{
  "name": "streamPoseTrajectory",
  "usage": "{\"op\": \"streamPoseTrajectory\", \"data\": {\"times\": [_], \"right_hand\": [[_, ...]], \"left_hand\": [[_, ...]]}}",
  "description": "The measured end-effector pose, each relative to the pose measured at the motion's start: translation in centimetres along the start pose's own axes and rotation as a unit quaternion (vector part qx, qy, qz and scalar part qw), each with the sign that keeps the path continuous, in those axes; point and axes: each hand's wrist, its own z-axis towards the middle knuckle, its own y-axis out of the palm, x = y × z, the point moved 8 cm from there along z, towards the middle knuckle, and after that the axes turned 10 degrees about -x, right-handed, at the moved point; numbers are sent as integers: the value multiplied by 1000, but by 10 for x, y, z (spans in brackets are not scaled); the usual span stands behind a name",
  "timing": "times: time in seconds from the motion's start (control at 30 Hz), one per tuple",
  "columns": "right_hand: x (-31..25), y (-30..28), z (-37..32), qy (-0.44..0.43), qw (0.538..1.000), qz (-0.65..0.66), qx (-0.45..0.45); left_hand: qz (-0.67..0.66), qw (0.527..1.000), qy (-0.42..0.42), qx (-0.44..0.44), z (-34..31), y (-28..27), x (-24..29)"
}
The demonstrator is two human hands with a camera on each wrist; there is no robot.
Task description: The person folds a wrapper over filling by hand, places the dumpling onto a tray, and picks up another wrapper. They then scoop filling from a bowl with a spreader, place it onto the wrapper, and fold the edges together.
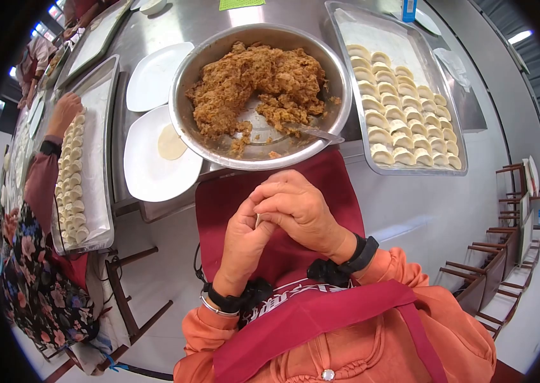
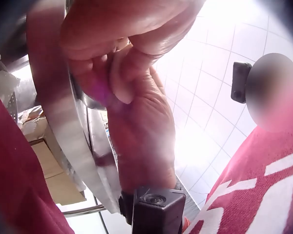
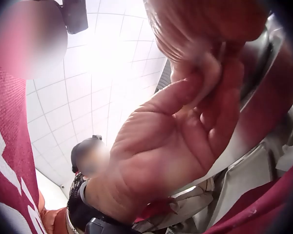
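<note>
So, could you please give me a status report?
Left grip and right grip together, pinching dough, mostly hidden. Metal bowl of filling just beyond. Nothing visibly in the way.

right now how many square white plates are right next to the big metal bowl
2: the upper plate, left of the metal bowl, and the lower plate, nearer the person, with a round wrapper on it. Any stacked underneath would be hidden.
</note>
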Motion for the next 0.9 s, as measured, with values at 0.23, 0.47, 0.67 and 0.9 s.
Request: {"op": "streamPoseTrajectory", "data": {"times": [0.23,0.47,0.67,0.9], "right_hand": [[-3,-3,1,-10,1000,5,22],[1,-1,0,7,1000,26,12],[-1,-2,-1,-25,999,30,13],[-6,-6,0,-19,999,1,33]], "left_hand": [[-57,998,-18,-21,0,-3,-4],[-125,991,-20,-39,0,-3,-6],[-184,982,-35,-39,0,6,-3],[-205,976,-40,-67,-1,11,-1]]}}
